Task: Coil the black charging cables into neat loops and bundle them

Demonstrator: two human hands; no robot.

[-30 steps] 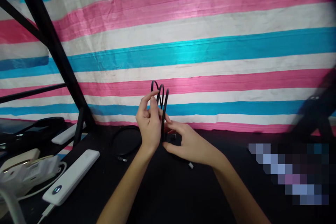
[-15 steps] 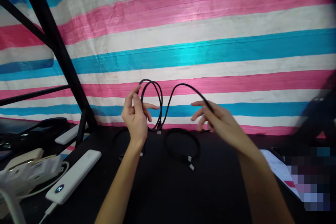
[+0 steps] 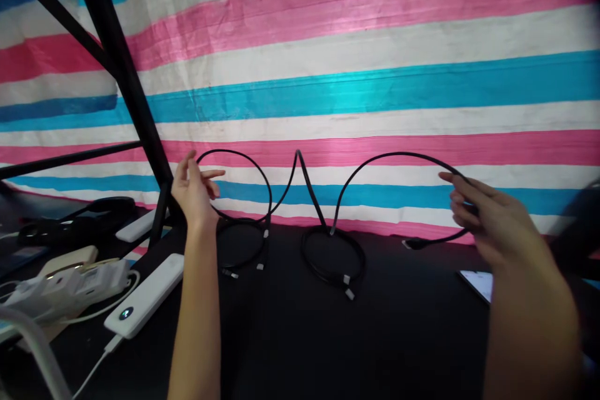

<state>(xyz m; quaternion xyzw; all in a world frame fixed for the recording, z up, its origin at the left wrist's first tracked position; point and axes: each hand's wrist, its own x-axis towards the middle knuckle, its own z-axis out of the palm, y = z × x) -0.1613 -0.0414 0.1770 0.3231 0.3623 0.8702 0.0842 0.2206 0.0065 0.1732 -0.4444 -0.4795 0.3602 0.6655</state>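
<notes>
A thin black cable (image 3: 398,154) hangs in loose waves between my two hands. My left hand (image 3: 194,194), at the left, pinches one side of it between thumb and finger, the other fingers spread. My right hand (image 3: 492,215), far to the right, is closed around the cable's other side, and a plug end (image 3: 413,244) dangles below it. Another plug (image 3: 266,234) hangs under the left loop. Beneath, a coiled black cable (image 3: 363,256) with silver plugs lies on the black table (image 3: 365,350). A second coil (image 3: 244,262) lies left of it, partly overlapped by the held cable.
A white power bank (image 3: 147,297) with a white cord lies at the left, beside a white power strip (image 3: 75,290). A black metal frame (image 3: 126,81) stands there too. A phone (image 3: 478,284) is partly behind my right arm. Striped sheeting (image 3: 351,94) hangs behind.
My hands have moved apart, left hand leftward and right hand rightward. The held cable has opened from bunched loops into wide waves. The view has shifted slightly.
</notes>
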